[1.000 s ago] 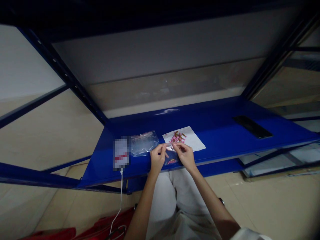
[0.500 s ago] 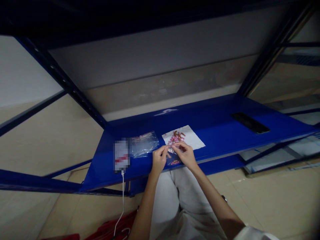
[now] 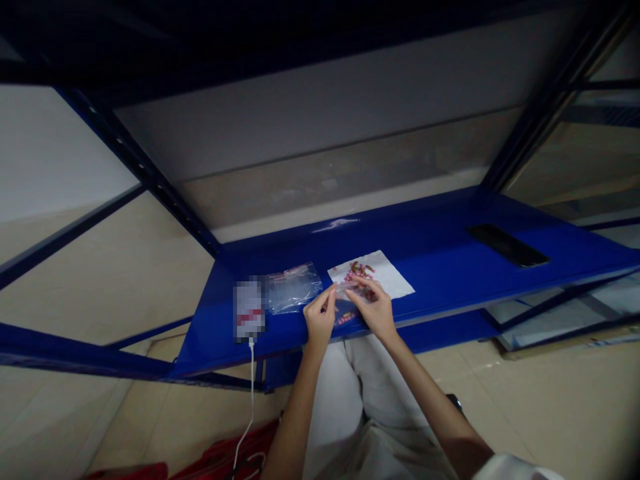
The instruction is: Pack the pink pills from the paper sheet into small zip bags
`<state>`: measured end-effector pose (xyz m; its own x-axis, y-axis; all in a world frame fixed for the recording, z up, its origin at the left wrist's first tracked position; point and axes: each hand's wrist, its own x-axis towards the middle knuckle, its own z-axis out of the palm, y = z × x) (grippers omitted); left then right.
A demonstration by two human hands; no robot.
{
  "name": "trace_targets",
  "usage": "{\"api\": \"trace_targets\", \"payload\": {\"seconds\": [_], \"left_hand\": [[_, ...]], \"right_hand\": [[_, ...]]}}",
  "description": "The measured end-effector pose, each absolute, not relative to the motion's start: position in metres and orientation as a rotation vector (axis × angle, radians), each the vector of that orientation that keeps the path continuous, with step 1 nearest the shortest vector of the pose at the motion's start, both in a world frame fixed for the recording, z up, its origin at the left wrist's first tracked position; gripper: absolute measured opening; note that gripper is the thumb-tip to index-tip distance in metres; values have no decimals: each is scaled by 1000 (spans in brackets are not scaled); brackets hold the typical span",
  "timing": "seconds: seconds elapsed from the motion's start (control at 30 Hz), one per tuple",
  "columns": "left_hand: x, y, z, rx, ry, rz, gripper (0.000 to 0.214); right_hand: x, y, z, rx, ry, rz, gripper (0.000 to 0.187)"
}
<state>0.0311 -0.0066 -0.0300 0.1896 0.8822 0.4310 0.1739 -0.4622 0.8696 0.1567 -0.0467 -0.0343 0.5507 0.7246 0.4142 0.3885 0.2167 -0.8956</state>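
Observation:
Between my hands, at the front edge of the blue shelf (image 3: 430, 277), is a small clear plastic bag (image 3: 344, 308) with several pink pieces in its lower part. My left hand (image 3: 320, 313) pinches the bag's upper left corner. On the other side, my right hand (image 3: 373, 308) has its fingers closed on the upper right of the bag. Just beyond my fingers lies a white sheet of paper (image 3: 393, 277), bearing a pile of small pink beads (image 3: 356, 272) and some brownish pieces (image 3: 369, 268). My right hand partly covers the pile.
Left of my hands lies a flat clear zip bag (image 3: 295, 288). Beside it is a blurred-out white device (image 3: 249, 310) with a white cable (image 3: 253, 373) hanging over the edge. A black phone (image 3: 507, 245) rests on the right. Blue uprights (image 3: 150, 177) frame the shelf.
The view has shifted slightly, moving the shelf a little to the right in the picture. My fingers have spread slightly apart along the bag's top, and more of its clear film shows between them.

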Motion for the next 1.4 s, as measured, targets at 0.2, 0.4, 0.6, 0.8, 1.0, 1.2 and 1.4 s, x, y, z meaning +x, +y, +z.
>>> {"api": "trace_targets", "payload": {"seconds": [0.2,0.4,0.6,0.8,1.0,1.2,1.4], "left_hand": [[28,-15,-27,1775,1152,1625,16],[27,-34,-25,1947,1047,1498,22],[14,-45,-21,1741,1319,1583,37],[11,-21,-23,1497,1151,1326,20],[19,-4,-28,1293,998,1162,29],[15,-4,-29,1245,984,1119,25],[12,-8,-26,1290,961,1093,23]], "right_hand": [[143,-56,-26,-1327,-1127,340,24],[117,-57,-18,-1219,-1059,599,30],[124,-53,-18,-1185,-934,809,27],[130,-53,-26,-1206,-869,866,28],[141,-48,-35,-1200,-880,934,31],[142,-46,-39,-1213,-816,919,30],[144,-49,-33,-1204,-887,959,32]]}}
